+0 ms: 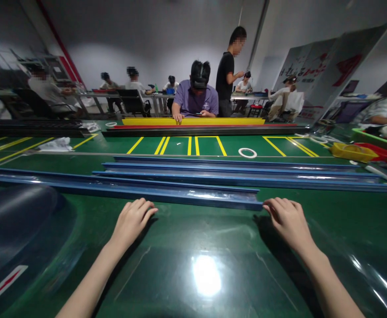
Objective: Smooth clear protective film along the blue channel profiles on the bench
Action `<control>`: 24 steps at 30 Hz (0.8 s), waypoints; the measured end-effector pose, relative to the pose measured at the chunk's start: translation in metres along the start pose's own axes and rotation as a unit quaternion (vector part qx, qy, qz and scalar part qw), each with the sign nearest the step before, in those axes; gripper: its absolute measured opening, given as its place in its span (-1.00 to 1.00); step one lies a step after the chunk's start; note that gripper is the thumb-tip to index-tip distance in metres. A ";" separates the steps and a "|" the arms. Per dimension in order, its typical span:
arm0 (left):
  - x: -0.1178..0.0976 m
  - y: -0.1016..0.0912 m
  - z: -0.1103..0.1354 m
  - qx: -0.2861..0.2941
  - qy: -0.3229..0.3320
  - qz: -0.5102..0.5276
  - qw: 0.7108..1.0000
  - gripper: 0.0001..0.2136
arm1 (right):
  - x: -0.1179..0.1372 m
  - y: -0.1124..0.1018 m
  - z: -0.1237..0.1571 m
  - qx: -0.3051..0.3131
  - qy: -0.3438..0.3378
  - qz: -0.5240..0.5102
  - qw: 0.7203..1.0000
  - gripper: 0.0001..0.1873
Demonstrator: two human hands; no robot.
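A long blue U-shaped channel strip (167,190) lies slantwise across the green table, its near right end in front of me. At that end is my right hand (287,218), its fingers bent and closed at the corner of the strip. My left hand (132,221) is just below the strip's front edge, fingers curled and drawn together; whether anything is between them cannot be made out. Two more blue channel strips (279,180) lie side by side behind the first.
Yellow (219,121), red and black strips lie at the table's far side, before a seated person in purple (196,97). A white ring (247,153) rests on yellow-taped lines. Right, a yellow tray (354,152); left, a dark blue curved object (21,221).
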State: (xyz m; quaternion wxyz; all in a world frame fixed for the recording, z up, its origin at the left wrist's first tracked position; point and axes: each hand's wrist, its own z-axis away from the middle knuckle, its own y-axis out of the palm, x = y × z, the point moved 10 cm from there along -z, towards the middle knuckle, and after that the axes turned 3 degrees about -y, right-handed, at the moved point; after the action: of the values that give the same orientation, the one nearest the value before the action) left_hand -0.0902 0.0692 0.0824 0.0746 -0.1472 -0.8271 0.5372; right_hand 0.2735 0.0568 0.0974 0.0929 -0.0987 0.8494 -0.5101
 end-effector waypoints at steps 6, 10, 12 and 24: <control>0.022 -0.019 -0.024 -0.043 -0.024 -0.039 0.998 -0.65 | 0.003 0.006 -0.023 -0.018 -0.033 0.053 0.998 -0.75; 0.035 -0.029 -0.049 -0.018 -0.068 -0.067 0.995 -0.67 | 0.003 0.019 -0.049 0.016 -0.030 0.073 0.997 -0.67; 0.039 -0.034 -0.061 -0.004 -0.093 -0.082 0.992 -0.68 | 0.002 0.026 -0.061 0.033 -0.016 0.077 0.996 -0.63; 0.039 -0.032 -0.085 -0.064 -0.152 -0.130 0.978 -0.73 | 0.025 0.079 -0.087 0.100 -0.011 -0.009 0.995 -0.60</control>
State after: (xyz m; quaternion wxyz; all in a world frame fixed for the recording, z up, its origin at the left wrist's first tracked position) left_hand -0.1081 0.1431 0.1446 0.0077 0.0405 -0.8735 0.4851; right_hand 0.2212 0.1598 0.0665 0.1071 -0.1022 0.7923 -0.5919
